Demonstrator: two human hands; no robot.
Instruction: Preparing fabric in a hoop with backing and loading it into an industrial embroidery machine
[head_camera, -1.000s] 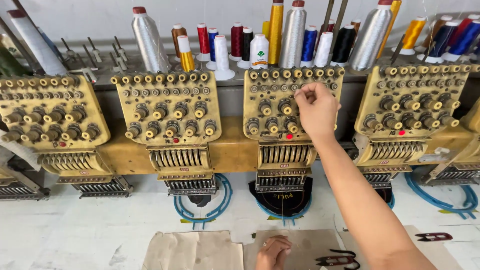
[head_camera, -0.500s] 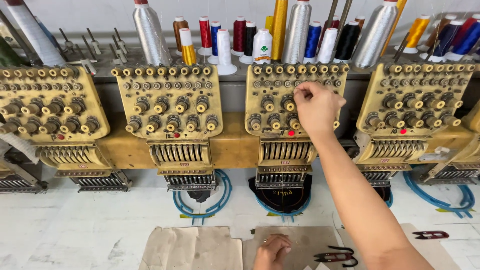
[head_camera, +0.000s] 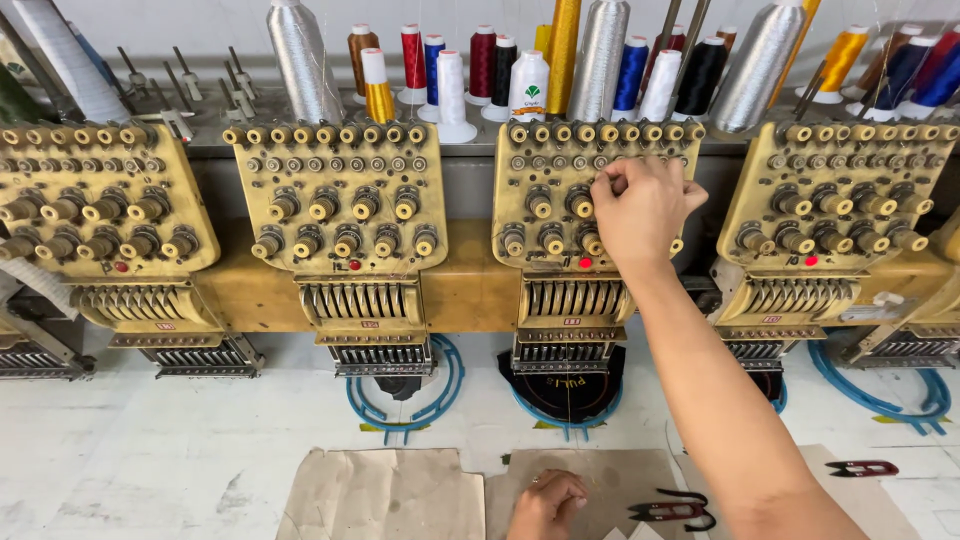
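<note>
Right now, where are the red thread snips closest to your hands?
In the head view, the red snips lie low on the white table, just right of the left hand, beside the right forearm.

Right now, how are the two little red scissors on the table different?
The near snips lie beside the left hand on brown paper; the far snips lie alone near the right edge. The near snips show black loops; the far snips look plainer. Both are red-handled and lie flat.

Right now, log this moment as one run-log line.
right hand: raised, fingers on knobs of yellow embroidery machine head | left hand: resting on brown paper sheet | red thread snips: lying beside left hand
</note>
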